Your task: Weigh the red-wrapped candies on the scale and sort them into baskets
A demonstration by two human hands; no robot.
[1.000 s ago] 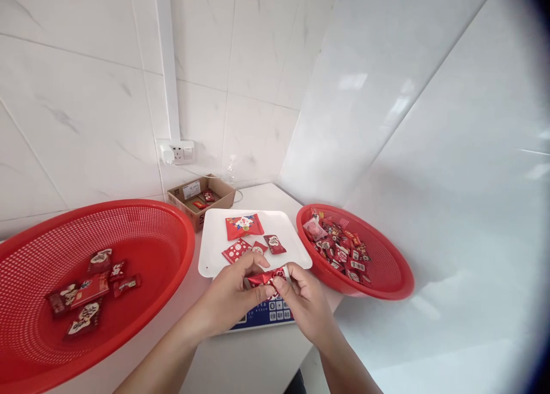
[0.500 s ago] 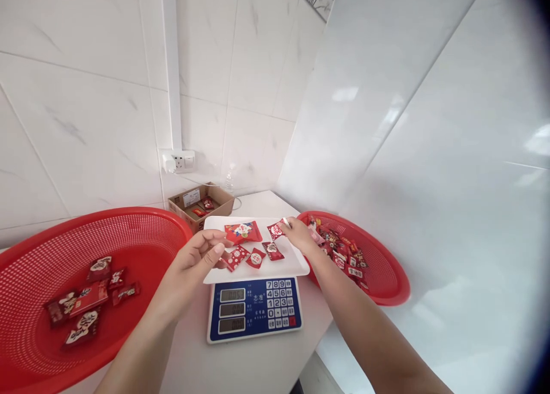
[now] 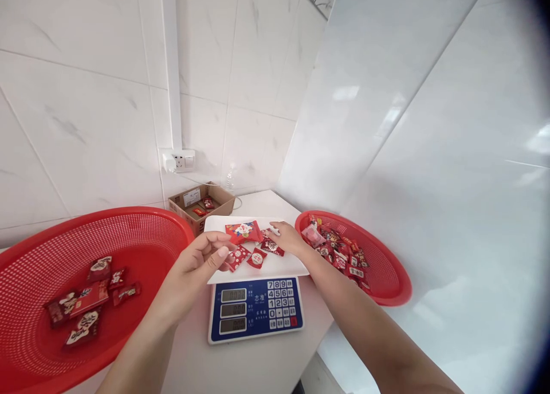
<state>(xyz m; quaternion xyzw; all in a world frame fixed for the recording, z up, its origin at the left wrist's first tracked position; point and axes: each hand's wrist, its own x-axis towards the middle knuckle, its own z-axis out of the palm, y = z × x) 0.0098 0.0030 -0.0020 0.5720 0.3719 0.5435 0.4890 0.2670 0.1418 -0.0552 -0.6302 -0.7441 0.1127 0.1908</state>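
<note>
My left hand is loosely curled at the left side of the white weighing tray, fingers apart and nothing visible in them. Just beyond its fingertips is a red polka-dot candy packet. My right hand is low over the tray's right part, with thumb and finger apart beside a red-and-white candy packet, partly hidden. A dark red packet lies under that hand. A larger bright red packet and a small red packet also lie on the tray.
The blue scale panel sits in front of the tray. To the left, a big red basket holds several packets. Another red basket with many candies stands right. Behind are a cardboard box and a wall socket.
My right hand has moved slightly left and down, and the red-and-white packet it held is now on the tray among the others. My left hand has hardly moved. The scale reading has changed.
</note>
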